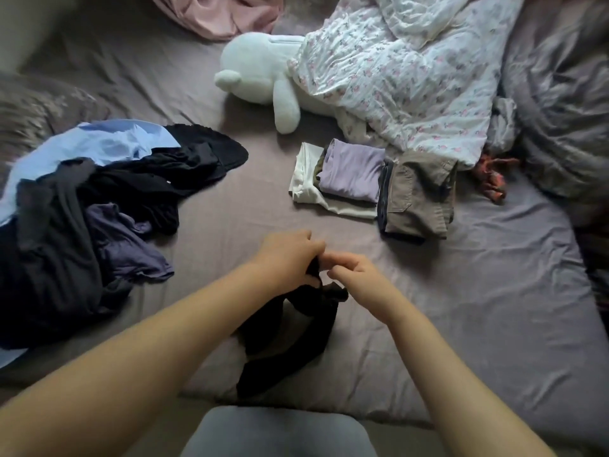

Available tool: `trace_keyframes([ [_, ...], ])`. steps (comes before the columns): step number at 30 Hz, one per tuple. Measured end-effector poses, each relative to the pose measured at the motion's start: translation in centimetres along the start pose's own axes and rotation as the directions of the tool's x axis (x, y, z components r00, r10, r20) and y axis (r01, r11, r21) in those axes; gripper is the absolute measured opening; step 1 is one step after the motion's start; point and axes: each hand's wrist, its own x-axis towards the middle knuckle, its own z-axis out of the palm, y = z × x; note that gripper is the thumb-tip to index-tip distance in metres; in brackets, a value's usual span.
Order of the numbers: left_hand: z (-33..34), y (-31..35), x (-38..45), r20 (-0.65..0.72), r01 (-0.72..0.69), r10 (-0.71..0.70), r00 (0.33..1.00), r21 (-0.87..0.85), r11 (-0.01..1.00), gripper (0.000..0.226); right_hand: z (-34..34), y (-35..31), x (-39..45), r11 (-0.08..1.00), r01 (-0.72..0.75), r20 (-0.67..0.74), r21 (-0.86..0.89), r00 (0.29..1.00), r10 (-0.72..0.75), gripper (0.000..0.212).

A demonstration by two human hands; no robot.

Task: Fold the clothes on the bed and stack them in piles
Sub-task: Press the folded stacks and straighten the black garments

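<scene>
Both hands are up over the mauve bed sheet [461,291]: our left hand [286,255] and right hand [356,278] pinch a thin, floppy black garment [290,334] that dangles between our arms. Folded lilac top [352,173] and olive trousers [418,199] sit beyond, crumpled dark heap [82,219] left.

The room is dim, lit softly and evenly, with a muted grey cast. The crumpled white floral duvet [395,80] is the brightest patch. Faint shadows sit under the wrinkled mauve bed sheet [478,275] folds. Edges bow and smear, with the corners blurred; the dark clothes heap [66,232] loses detail.
</scene>
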Motion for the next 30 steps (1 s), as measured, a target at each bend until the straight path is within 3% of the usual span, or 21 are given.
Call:
trace_keyframes([
  [2, -1.1, -0.9, 0.1, 0.065, 0.011, -0.022, 0.998, 0.167, 0.986, 0.038, -0.1, 0.1, 0.4, 1.0, 0.009, -0.068, -0.025, 0.998, -0.01, 0.045],
  [5, -1.5, -2.4, -0.8, -0.053, -0.016, 0.021, 0.998, 0.09, 0.996, 0.031, -0.6, 1.7, 0.9, 0.991, -0.021, -0.21, -0.129, 0.978, -0.006, 0.031],
  [6, -1.1, -2.9, -1.3, -0.164, -0.082, 0.081, 0.983, 0.005, 0.997, 0.031, -0.8, 2.7, 1.0, 0.978, -0.073, -0.2, -0.197, 0.979, 0.033, 0.026],
  [8, -0.5, -3.5, -2.3, -0.355, -0.234, 0.18, 0.917, -0.114, 0.966, 0.032, -0.4, 4.4, 1.2, 0.927, -0.179, -0.093, -0.329, 0.983, 0.157, 0.038],
  [10, -0.4, -3.7, -3.1, -0.414, -0.296, 0.19, 0.89, -0.208, 0.932, 0.032, 0.9, 5.9, 1.6, 0.854, -0.169, 0.007, -0.491, 0.98, 0.198, 0.039],
  [12, -0.8, -3.7, -3.7, -0.437, -0.327, 0.188, 0.88, -0.27, 0.905, 0.028, 2.0, 7.0, 2.1, 0.722, -0.12, 0.008, -0.682, 0.985, 0.171, 0.031],
  [15, -2.6, -4.1, -4.9, -0.507, -0.35, 0.16, 0.847, -0.306, 0.885, 0.026, 1.7, 8.5, 2.3, 0.418, -0.115, -0.015, -0.901, 0.972, 0.236, 0.035],
  [17, -3.7, -5.1, -5.9, -0.549, -0.344, 0.132, 0.826, -0.305, 0.888, 0.027, 0.4, 9.3, 1.5, 0.209, -0.11, -0.045, -0.972, 0.955, 0.295, 0.039],
  [20, -4.1, -7.7, -7.7, -0.529, -0.333, 0.155, 0.835, -0.261, 0.906, 0.029, -2.9, 9.5, -0.7, 0.042, -0.127, -0.112, -0.991, 0.961, 0.251, 0.041],
  [22, -3.2, -9.3, -8.8, -0.465, -0.303, 0.166, 0.87, -0.238, 0.923, 0.034, -5.5, 9.4, -2.3, 0.079, -0.195, -0.19, -0.978, 0.979, 0.068, 0.034],
  [25, -1.3, -10.7, -9.7, -0.355, -0.286, 0.21, 0.911, -0.177, 0.942, 0.038, -8.6, 8.6, -4.2, 0.324, -0.288, -0.371, -0.901, 0.899, -0.233, 0.013],
  [28, 1.2, -10.8, -9.6, -0.236, -0.356, 0.356, 0.904, 0.044, 0.933, 0.019, -9.5, 7.5, -4.7, 0.426, -0.193, -0.36, -0.884, 0.863, -0.356, 0.01],
  [30, 2.4, -10.3, -9.0, -0.095, -0.367, 0.389, 0.916, 0.187, 0.911, 0.036, -9.8, 6.4, -4.6, 0.526, -0.143, -0.386, -0.838, 0.837, -0.387, 0.017],
])
